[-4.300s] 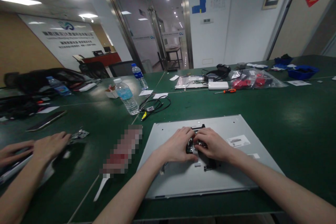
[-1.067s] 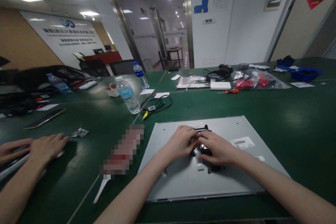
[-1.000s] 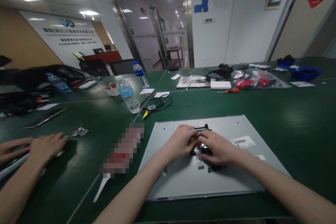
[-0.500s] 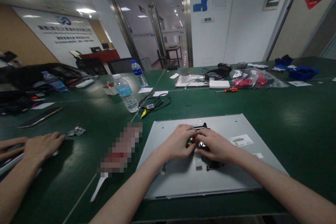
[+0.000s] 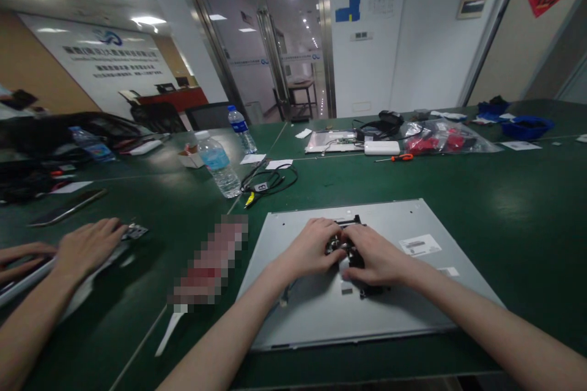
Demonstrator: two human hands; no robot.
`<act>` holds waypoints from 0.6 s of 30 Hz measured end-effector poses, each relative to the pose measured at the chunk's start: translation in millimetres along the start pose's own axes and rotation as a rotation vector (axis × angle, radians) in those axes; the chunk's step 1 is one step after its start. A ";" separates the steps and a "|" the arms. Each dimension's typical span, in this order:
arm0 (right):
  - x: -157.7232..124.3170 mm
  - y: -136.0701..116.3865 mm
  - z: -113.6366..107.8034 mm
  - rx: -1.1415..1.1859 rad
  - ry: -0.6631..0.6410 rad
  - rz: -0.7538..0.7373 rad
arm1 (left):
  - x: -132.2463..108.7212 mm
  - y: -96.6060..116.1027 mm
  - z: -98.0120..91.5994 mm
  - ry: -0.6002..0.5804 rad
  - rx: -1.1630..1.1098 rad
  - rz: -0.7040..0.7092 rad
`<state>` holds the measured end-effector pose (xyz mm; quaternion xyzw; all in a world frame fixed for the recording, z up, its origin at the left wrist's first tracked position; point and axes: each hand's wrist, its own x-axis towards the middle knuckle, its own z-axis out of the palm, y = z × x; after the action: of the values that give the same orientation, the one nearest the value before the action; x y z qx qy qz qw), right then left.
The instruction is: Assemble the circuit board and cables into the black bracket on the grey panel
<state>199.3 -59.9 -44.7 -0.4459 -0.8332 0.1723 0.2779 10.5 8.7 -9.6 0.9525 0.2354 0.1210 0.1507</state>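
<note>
A flat grey metal panel (image 5: 413,293) lies on the green table (image 5: 504,195) in front of me. Both my hands rest at its middle. My left hand (image 5: 312,250) and my right hand (image 5: 373,256) have their fingers curled and pinched together around a small black part (image 5: 343,248) with wires, which sits by a dark cut-out in the panel. The fingers hide most of that part. A white label (image 5: 419,245) sits on the panel to the right of my hands.
Another person's hands (image 5: 87,247) press on a flat item at the left. A water bottle (image 5: 217,165), a black cable coil (image 5: 270,180), an orange screwdriver (image 5: 398,158), a plastic bag with red parts (image 5: 440,139) and a blue tray (image 5: 527,126) lie further back.
My hands stay on the black part and have shifted only slightly at the fingers. The other person's hand at the left has slid a little to the right.
</note>
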 end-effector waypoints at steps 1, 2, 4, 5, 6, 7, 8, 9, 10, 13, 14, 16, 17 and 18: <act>-0.2 0.2 -0.2 0.006 -0.003 -0.001 | 0.3 -0.4 -0.1 0.002 -0.007 -0.006; -0.4 0.4 -0.2 0.010 -0.004 -0.001 | 0.6 -0.8 -0.3 0.005 -0.014 -0.011; -0.8 0.9 0.1 0.013 -0.007 0.003 | 1.0 -1.9 -0.3 0.009 -0.030 -0.020; -1.0 1.1 0.3 0.014 -0.011 0.006 | 1.1 -2.5 0.0 0.012 -0.038 -0.025; -1.1 1.3 0.5 0.015 -0.014 0.009 | 1.3 -3.2 0.4 0.015 -0.046 -0.028; -1.2 1.4 0.7 0.013 -0.016 0.012 | 1.6 -3.8 1.0 0.019 -0.055 -0.031; -1.3 1.5 0.8 0.010 -0.019 0.016 | 2.0 -4.3 1.7 0.023 -0.064 -0.034; -1.4 1.6 0.9 0.005 -0.021 0.017 | 2.5 -4.9 2.5 0.026 -0.073 -0.036; -1.5 1.6 0.9 0.000 -0.024 0.016 | 3.0 -5.3 3.4 0.029 -0.084 -0.038; -1.8 2.0 0.6 -0.017 -0.031 0.006 | 4.5 -5.8 5.4 0.038 -0.119 -0.044; -1.8 2.1 0.3 -0.024 -0.035 0.000 | 4.6 -5.8 5.9 0.041 -0.132 -0.047; -1.8 2.2 -0.4 -0.048 -0.046 -0.009 | 4.3 -6.0 6.9 0.043 -0.156 -0.053; -1.7 2.2 -0.7 -0.061 -0.053 -0.013 | 3.8 -6.2 7.4 0.043 -0.166 -0.057; -1.6 2.2 -1.1 -0.073 -0.062 -0.016 | 3.3 -6.6 7.9 0.042 -0.174 -0.061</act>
<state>202.1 -60.0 -45.4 -0.4433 -0.8508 0.1533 0.2370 13.0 14.0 -18.7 0.9254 0.2561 0.1563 0.2315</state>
